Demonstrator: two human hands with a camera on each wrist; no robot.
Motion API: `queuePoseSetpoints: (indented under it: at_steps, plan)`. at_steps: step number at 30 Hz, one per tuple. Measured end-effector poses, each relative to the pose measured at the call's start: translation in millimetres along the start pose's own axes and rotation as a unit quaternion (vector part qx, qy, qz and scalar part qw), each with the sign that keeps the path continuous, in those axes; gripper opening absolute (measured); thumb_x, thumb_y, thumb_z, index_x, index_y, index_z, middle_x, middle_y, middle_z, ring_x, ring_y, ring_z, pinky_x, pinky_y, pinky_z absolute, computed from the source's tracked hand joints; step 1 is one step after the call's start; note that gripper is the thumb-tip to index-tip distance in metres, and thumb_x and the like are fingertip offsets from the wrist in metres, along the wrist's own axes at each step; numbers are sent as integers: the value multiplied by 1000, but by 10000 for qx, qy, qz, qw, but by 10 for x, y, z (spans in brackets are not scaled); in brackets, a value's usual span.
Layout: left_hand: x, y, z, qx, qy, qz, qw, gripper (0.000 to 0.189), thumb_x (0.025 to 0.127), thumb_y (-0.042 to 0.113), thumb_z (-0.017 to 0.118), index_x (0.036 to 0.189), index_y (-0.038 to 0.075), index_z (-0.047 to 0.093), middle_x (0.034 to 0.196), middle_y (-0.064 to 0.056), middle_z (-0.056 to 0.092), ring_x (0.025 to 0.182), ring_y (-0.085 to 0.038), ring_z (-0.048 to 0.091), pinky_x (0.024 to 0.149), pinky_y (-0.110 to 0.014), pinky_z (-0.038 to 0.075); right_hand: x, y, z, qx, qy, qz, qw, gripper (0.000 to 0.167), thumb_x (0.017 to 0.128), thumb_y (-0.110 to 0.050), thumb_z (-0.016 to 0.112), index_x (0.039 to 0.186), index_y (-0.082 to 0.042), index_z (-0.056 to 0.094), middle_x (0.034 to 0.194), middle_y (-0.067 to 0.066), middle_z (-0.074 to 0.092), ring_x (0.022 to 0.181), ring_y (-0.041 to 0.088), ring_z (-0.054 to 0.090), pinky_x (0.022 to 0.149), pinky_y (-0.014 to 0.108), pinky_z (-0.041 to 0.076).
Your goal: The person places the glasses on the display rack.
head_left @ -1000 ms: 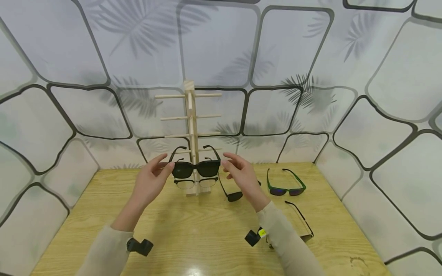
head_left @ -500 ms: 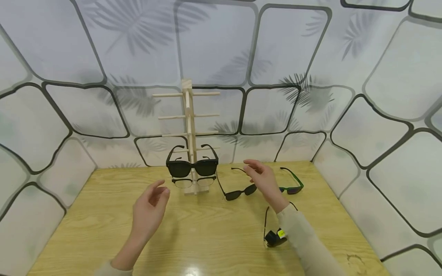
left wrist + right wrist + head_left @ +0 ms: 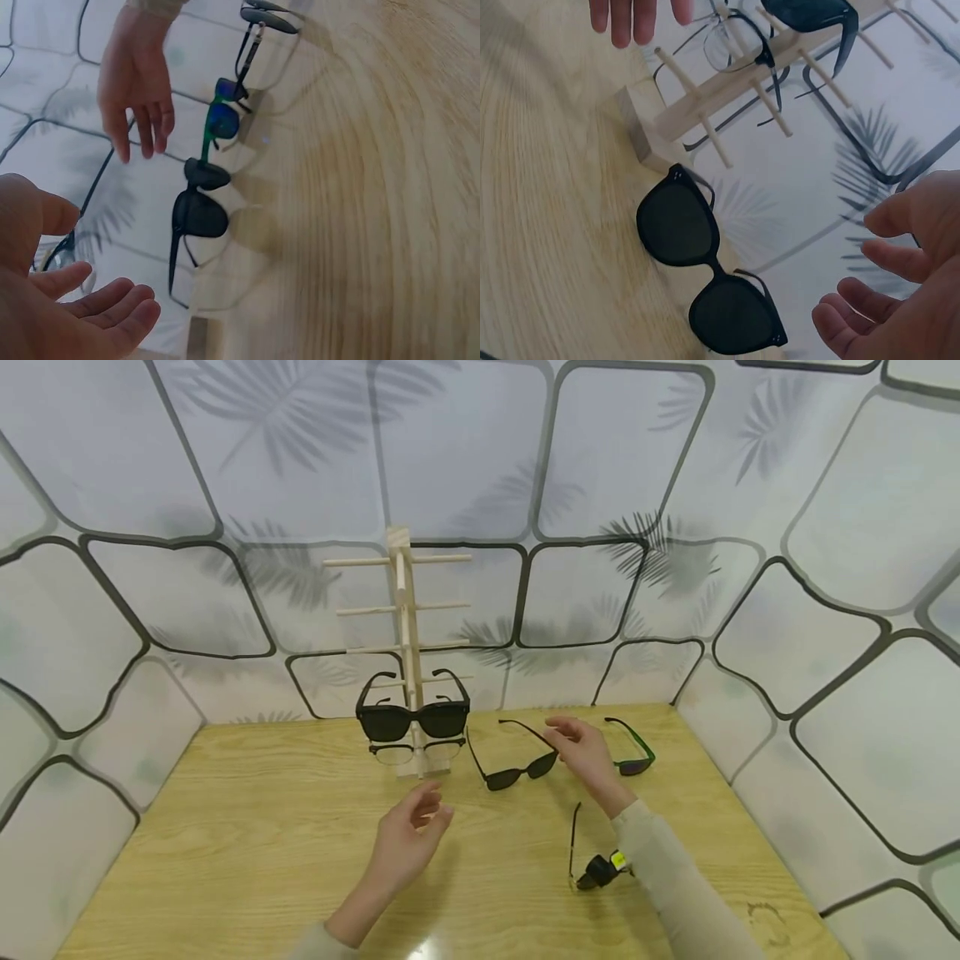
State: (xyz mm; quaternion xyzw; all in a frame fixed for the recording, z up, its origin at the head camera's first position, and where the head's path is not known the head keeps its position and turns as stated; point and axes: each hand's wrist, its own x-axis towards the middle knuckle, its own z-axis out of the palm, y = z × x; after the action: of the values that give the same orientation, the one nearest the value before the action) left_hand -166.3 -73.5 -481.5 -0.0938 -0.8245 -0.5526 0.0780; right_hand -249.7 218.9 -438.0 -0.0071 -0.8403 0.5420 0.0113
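Note:
My right hand [image 3: 588,756] hovers beside the black sunglasses [image 3: 502,779] lying on the table, fingers loosely bent around nothing. The right wrist view shows a gap between that hand [image 3: 900,277] and the sunglasses' dark lenses [image 3: 679,225]. My left hand [image 3: 408,839] is in the air in front of the wooden display stand [image 3: 401,568], fingers relaxed, holding nothing. On the stand's lower pegs hang thick black sunglasses [image 3: 444,720], with clear-lensed glasses [image 3: 393,755] just below them.
Green-framed sunglasses [image 3: 636,767] lie at the back right, partly behind my right hand. Nearer the front, thin-framed dark glasses [image 3: 587,882] are partly covered by my right wrist camera [image 3: 602,868]. Patterned cloth walls [image 3: 465,452] enclose the wooden table [image 3: 225,843].
Both hands have left the thick black sunglasses, which stay on the stand. My right hand has moved right to the sunglasses on the table; my left dropped, then swung right.

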Motion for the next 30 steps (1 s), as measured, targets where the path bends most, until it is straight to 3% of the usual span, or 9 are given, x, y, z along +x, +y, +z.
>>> queuePoseSetpoints:
  at_steps: [5,12,22,30]
  plan:
    - [77,-16,235,-18,-399,58,9992,45,103,24,69,143,4,62,128,-27,70,118,-42,70,96,-53,59,22,44,8,-293,-119,226,9992,42,108,-22,60,146,-4,61,142,25,61,124,40,62,97,51,56]
    - [202,-27,453,-68,-599,50,9982,51,104,25,67,147,0,57,132,-31,67,120,-46,67,98,-58,57,32,150,-5,-765,-263,315,9962,43,108,-22,58,147,-5,60,151,28,53,137,46,53,107,60,50]
    - [290,-65,573,52,-820,147,9965,54,106,23,65,152,0,52,135,-31,65,122,-46,66,101,-57,56,45,288,22,-1000,-582,413,9924,48,108,-24,58,151,-2,55,154,29,51,141,47,51,106,61,51]
    - [348,-90,652,274,-848,471,9949,55,105,23,66,149,-7,53,132,-33,66,118,-46,69,98,-55,58,33,348,35,-747,-695,530,9934,51,109,-22,58,152,4,51,150,35,52,122,47,65,97,53,58]
